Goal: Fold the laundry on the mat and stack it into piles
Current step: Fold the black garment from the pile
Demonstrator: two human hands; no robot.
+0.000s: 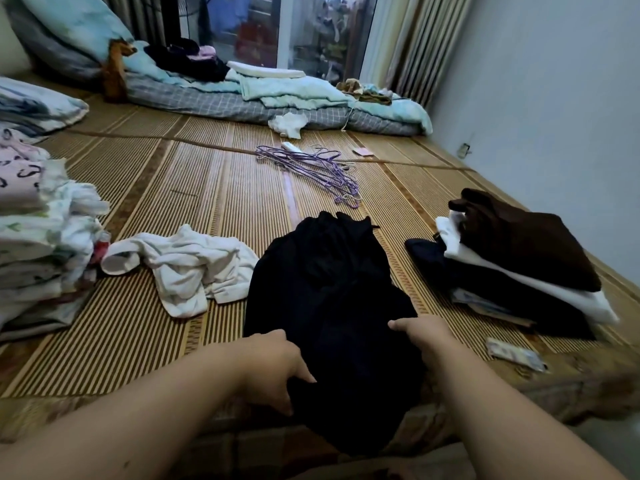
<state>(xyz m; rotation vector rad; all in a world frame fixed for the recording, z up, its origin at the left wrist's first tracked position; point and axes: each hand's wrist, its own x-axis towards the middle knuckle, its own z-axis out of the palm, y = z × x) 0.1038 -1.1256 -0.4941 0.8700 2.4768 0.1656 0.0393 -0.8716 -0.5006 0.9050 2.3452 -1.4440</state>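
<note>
Woven mat (214, 209) carries the black garment (332, 278), near edge pinched by left hand (273, 365) and right hand (420, 332); folding underway; next, fold it over, then stack.

Black garment (329, 289) centre; white garment (194, 268) at 9 o'clock; brown top (519, 244) on pile at 3; purple hangers (311, 168) at 12; tan striped mat (138, 323).

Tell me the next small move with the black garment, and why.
Probably pull the black garment flat and smooth it. The left hand and right hand grip its near edge, but it lies bunched and creased on the mat, too rumpled to fold neatly.
</note>
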